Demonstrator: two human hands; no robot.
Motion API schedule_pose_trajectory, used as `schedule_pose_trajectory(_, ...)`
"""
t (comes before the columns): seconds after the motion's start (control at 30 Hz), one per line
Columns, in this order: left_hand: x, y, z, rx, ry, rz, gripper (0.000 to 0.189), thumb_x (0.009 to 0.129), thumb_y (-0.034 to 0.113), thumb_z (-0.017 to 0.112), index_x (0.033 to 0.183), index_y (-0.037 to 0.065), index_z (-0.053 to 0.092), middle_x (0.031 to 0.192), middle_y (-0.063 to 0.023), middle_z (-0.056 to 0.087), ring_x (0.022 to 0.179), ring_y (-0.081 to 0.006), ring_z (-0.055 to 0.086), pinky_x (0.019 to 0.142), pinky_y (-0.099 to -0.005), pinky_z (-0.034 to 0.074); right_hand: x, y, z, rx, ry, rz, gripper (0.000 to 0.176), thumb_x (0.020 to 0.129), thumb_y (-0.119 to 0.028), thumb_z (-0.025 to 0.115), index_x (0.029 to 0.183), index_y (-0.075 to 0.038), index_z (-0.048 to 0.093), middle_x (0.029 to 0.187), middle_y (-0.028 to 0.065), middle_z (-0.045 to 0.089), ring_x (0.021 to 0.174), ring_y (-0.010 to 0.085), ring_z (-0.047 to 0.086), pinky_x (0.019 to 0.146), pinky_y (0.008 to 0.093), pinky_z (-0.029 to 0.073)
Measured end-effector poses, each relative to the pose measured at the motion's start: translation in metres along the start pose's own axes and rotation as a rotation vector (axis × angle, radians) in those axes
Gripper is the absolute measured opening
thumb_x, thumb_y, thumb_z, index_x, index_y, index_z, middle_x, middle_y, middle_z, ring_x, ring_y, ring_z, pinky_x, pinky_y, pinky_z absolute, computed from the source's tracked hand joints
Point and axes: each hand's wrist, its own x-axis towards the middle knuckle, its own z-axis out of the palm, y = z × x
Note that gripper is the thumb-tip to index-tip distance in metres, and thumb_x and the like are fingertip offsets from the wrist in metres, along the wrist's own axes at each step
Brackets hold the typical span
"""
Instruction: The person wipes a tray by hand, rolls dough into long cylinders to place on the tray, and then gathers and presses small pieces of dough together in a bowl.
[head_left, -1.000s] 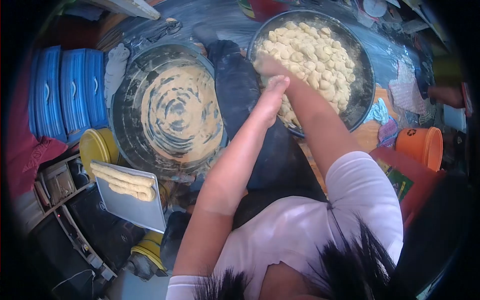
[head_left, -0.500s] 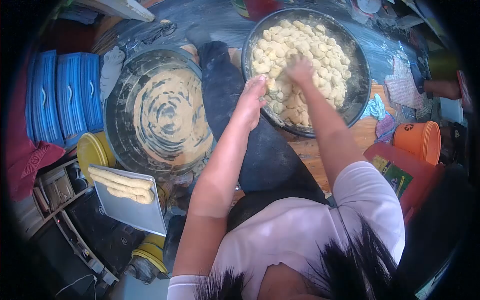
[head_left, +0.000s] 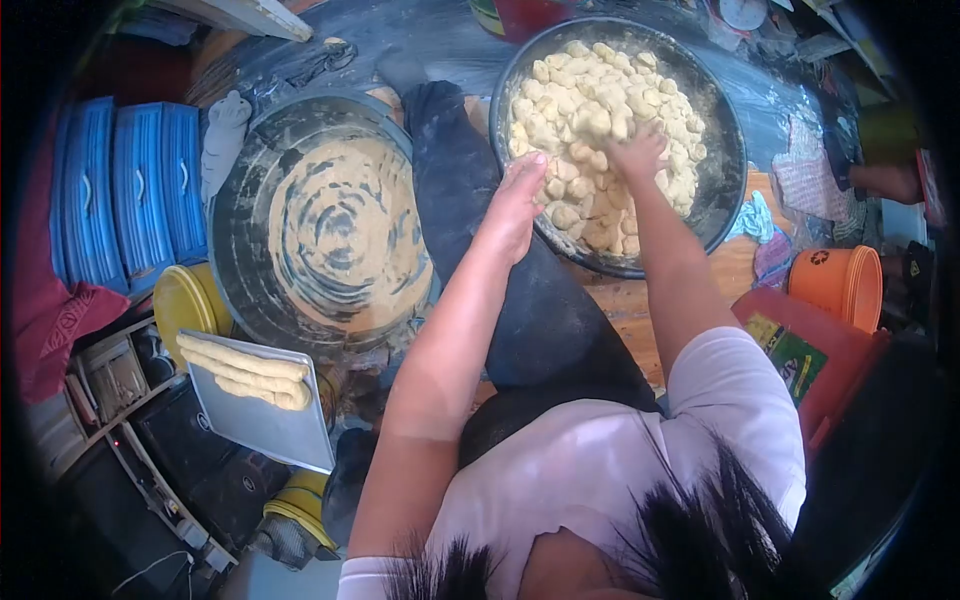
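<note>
A round dark basin (head_left: 722,205) holds a heap of floured dough pieces (head_left: 565,95). My right hand (head_left: 640,155) is over the heap with its fingers spread, touching the pieces. At the basin's near left side, my left hand (head_left: 515,205) grips the rim, thumb up and fingertips beside the dough. Left of my leg stands a second large dark tub (head_left: 235,215), its bottom coated with swirled flour. A metal tray (head_left: 300,435) with a few long dough rolls (head_left: 245,370) rests at the lower left.
Blue drawers (head_left: 140,190) and a yellow bucket (head_left: 185,305) stand on the left. To the right are an orange bucket (head_left: 835,280), a red container (head_left: 790,360) and some cloths (head_left: 755,220). Another person's arm (head_left: 885,180) shows at the far right.
My right hand has moved right across the heap, and its fingers now show spread. Dough pieces near it have shifted. My left hand stays at the rim.
</note>
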Motion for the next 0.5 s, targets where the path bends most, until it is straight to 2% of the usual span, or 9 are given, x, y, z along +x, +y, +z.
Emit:
schedule_pose_trajectory(0.07, -0.001, 0.003, 0.008, -0.003, -0.020, -0.008, 0.073, 0.083, 0.046, 0.056, 0.135, 0.003, 0.028, 0.138, -0.0103, 0.030, 0.125, -0.0263, 0.029, 0.099, -0.0411, 0.025, 0.028, 0.009, 0.029, 0.224, -0.087, 0.206, 0.094, 0.066, -0.073, 0.051, 0.139, -0.019, 0.028, 0.143, 0.0210, 0.021, 0.135, 0.0372, 0.009, 0.100, 0.0662, 0.007)
schedule_pose_trajectory(0.1, 0.000, 0.002, 0.009, -0.004, -0.025, -0.010, 0.073, 0.083, 0.046, 0.056, 0.135, 0.003, 0.028, 0.138, -0.0103, 0.030, 0.125, -0.0263, 0.029, 0.099, -0.0411, 0.025, 0.035, -0.002, 0.008, 0.064, -0.322, 0.026, 0.101, 0.064, -0.073, 0.054, 0.142, -0.017, 0.020, 0.144, 0.0221, 0.018, 0.135, 0.0380, 0.006, 0.099, 0.0686, 0.007)
schedule_pose_trajectory(0.13, 0.002, 0.002, 0.010, 0.036, -0.025, -0.013, 0.074, 0.083, 0.047, 0.055, 0.136, 0.003, 0.027, 0.139, -0.0106, 0.030, 0.125, -0.0265, 0.029, 0.099, -0.0406, 0.025, 0.033, -0.020, -0.010, 0.062, -0.320, 0.029, 0.101, 0.064, -0.073, 0.054, 0.142, -0.017, 0.020, 0.144, 0.0221, 0.018, 0.135, 0.0380, 0.006, 0.099, 0.0686, 0.007)
schedule_pose_trajectory(0.2, 0.005, 0.001, 0.009, 0.079, -0.029, -0.018, 0.075, 0.083, 0.048, 0.055, 0.136, 0.003, 0.027, 0.139, -0.0109, 0.029, 0.125, -0.0268, 0.029, 0.099, -0.0402, 0.025, 0.011, -0.051, -0.039, 0.124, -0.430, 0.195, 0.096, 0.066, -0.068, 0.056, 0.141, -0.019, 0.022, 0.143, 0.0220, 0.019, 0.135, 0.0390, 0.008, 0.099, 0.0681, 0.011)
schedule_pose_trajectory(0.23, 0.006, 0.000, 0.009, 0.098, -0.020, -0.024, 0.074, 0.084, 0.048, 0.054, 0.136, 0.003, 0.027, 0.139, -0.0112, 0.029, 0.125, -0.0266, 0.029, 0.099, -0.0397, 0.025, -0.004, -0.052, -0.044, 0.119, -0.400, 0.078, 0.091, 0.067, -0.062, 0.059, 0.141, -0.023, 0.021, 0.142, 0.0207, 0.022, 0.134, 0.0392, 0.012, 0.098, 0.0674, 0.014)
schedule_pose_trajectory(0.27, 0.007, 0.000, 0.009, 0.117, -0.011, -0.029, 0.074, 0.084, 0.048, 0.054, 0.136, 0.003, 0.027, 0.140, -0.0114, 0.029, 0.126, -0.0263, 0.028, 0.099, -0.0393, 0.025, -0.018, -0.044, -0.042, 0.120, -0.395, 0.079, 0.091, 0.067, -0.062, 0.059, 0.141, -0.023, 0.021, 0.142, 0.0207, 0.022, 0.134, 0.0392, 0.012, 0.098, 0.0674, 0.014)
schedule_pose_trajectory(0.33, 0.007, -0.001, 0.009, 0.123, -0.014, -0.031, 0.073, 0.084, 0.048, 0.053, 0.136, 0.003, 0.028, 0.140, -0.0113, 0.029, 0.126, -0.0258, 0.029, 0.099, -0.0389, 0.025, -0.041, -0.022, -0.034, -0.016, -0.373, -0.349, 0.089, 0.068, -0.059, 0.061, 0.141, -0.027, 0.021, 0.142, 0.0187, 0.025, 0.133, 0.0390, 0.015, 0.097, 0.0671, 0.019)
schedule_pose_trajectory(0.43, 0.007, 0.001, 0.011, 0.138, -0.012, -0.046, 0.070, 0.085, 0.047, 0.052, 0.136, 0.004, 0.030, 0.140, -0.0108, 0.030, 0.126, -0.0246, 0.029, 0.099, -0.0380, 0.025, -0.068, 0.010, -0.043, -0.041, -0.458, -0.458, 0.088, 0.068, -0.059, 0.060, 0.140, -0.029, 0.020, 0.143, 0.0169, 0.025, 0.133, 0.0385, 0.017, 0.094, 0.0682, 0.022)
schedule_pose_trajectory(0.5, 0.003, 0.005, 0.016, 0.135, -0.018, -0.076, 0.068, 0.086, 0.046, 0.052, 0.136, 0.005, 0.030, 0.140, -0.0098, 0.030, 0.126, -0.0241, 0.029, 0.098, -0.0366, 0.025, -0.067, 0.045, -0.031, -0.141, -0.302, -0.510, 0.090, 0.067, -0.061, 0.060, 0.141, -0.030, 0.019, 0.144, 0.0185, 0.021, 0.132, 0.0389, 0.019, 0.096, 0.0634, 0.027)
